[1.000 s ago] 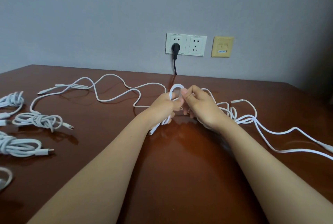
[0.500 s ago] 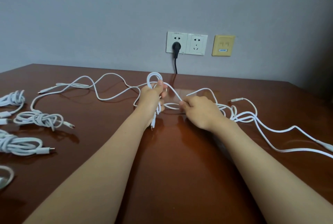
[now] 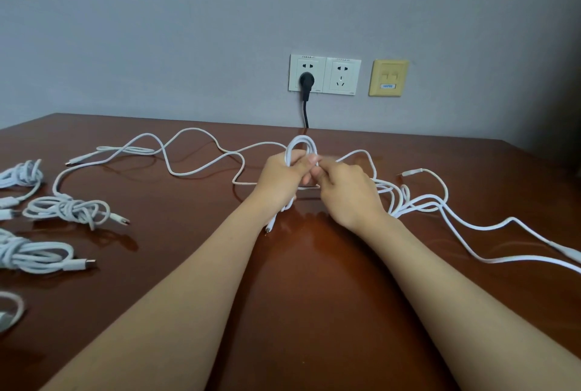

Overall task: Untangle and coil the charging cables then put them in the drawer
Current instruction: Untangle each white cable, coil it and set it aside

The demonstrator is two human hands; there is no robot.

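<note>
While the left hand [image 3: 279,178] grips loops of the long white charging cable [image 3: 301,138] so they stay together, the right hand [image 3: 345,192] pinches the loose part to add another

Two hands [image 3: 281,176], four coiled cables [image 3: 67,209], maybe three loose cables [image 3: 418,202], two sockets [image 3: 342,76], one plug [image 3: 305,82].

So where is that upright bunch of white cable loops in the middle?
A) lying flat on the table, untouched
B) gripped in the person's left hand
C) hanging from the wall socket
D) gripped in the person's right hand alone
B: the white cable loops stick up out of the left hand, whose fingers curl round them, while the right hand only pinches the cable at their side.
</note>
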